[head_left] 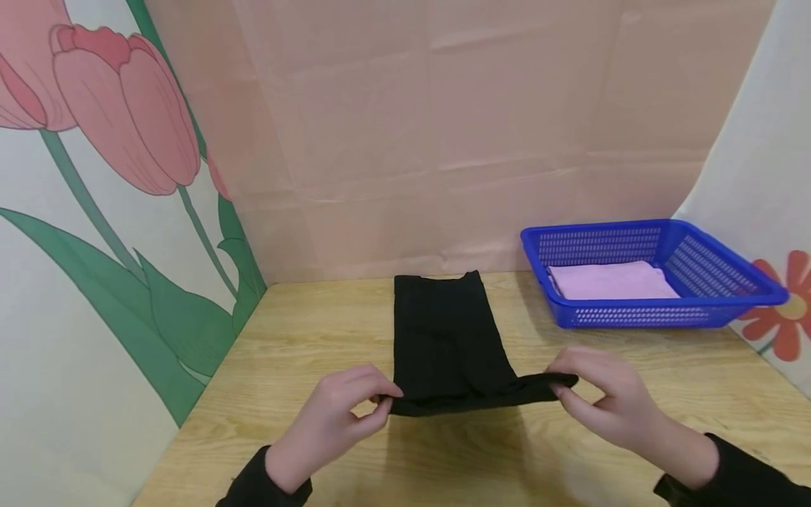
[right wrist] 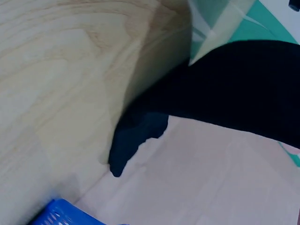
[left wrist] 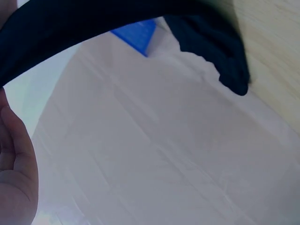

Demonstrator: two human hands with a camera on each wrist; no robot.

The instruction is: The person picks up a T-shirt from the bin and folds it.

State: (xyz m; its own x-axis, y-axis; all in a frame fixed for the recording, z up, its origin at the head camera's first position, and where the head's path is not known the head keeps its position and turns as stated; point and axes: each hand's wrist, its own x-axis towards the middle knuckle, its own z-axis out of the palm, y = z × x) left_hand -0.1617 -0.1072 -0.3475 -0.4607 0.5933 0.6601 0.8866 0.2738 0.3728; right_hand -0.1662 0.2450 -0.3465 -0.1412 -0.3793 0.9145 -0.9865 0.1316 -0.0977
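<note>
A piece of black cloth [head_left: 446, 334], perhaps a garment, stretches from the back of the table towards the person. Its near edge is lifted a little off the wood and throws a shadow below. My left hand [head_left: 332, 422] pinches the left end of that edge between thumb and fingers. At the right end, my right hand [head_left: 611, 398] pinches the other corner. Both wrist views show the raised black cloth [left wrist: 98, 21] [right wrist: 234, 86] arching up from the table. Part of a hand [left wrist: 16, 173] enters the left wrist view at its left side.
A blue plastic basket [head_left: 640, 313] stands at the back right, with folded pink cloth [head_left: 611, 282] inside. The wooden table [head_left: 317, 324] meets a pinkish sheet [head_left: 380, 141] behind. A tulip-printed panel [head_left: 82, 296] rises on the left, a flower-printed one [head_left: 776, 176] on the right.
</note>
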